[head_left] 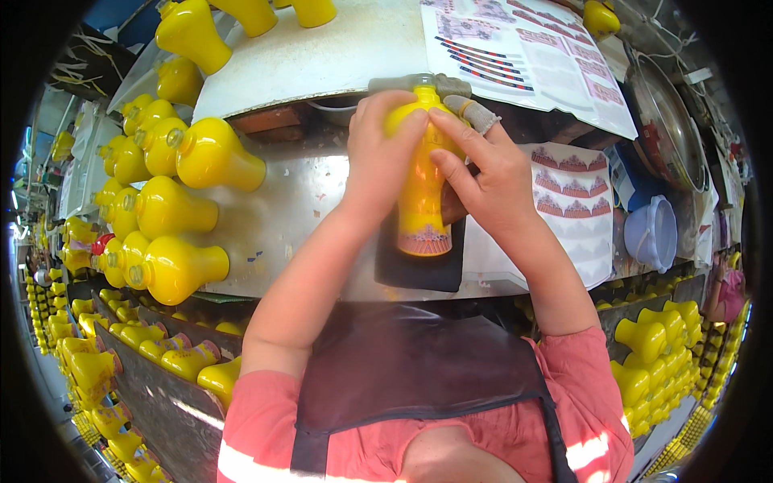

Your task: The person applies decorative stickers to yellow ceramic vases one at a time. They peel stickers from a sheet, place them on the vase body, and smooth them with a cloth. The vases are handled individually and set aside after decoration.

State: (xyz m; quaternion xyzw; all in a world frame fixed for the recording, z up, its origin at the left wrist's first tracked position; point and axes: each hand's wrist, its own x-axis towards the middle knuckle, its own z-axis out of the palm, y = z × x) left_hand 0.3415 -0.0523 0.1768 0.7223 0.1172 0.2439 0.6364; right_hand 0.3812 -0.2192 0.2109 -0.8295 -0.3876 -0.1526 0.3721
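A glossy yellow vase lies in front of me, its narrow neck pointing away and its foot toward me. Around the foot runs a patterned pinkish-purple decal band. My left hand is closed on the vase's left shoulder, with the thumb on top. From the right, my right hand grips the body, index finger and thumb pressed on its surface. A grey finger cover wraps one right fingertip. Beneath the vase is a dark cloth or pad. A grey support sits by the neck.
Several yellow vases lie along the table's left side. Sheets of printed decals spread at the back right, with another decal sheet nearer. A pale lilac bucket and a large metal basin stand at right.
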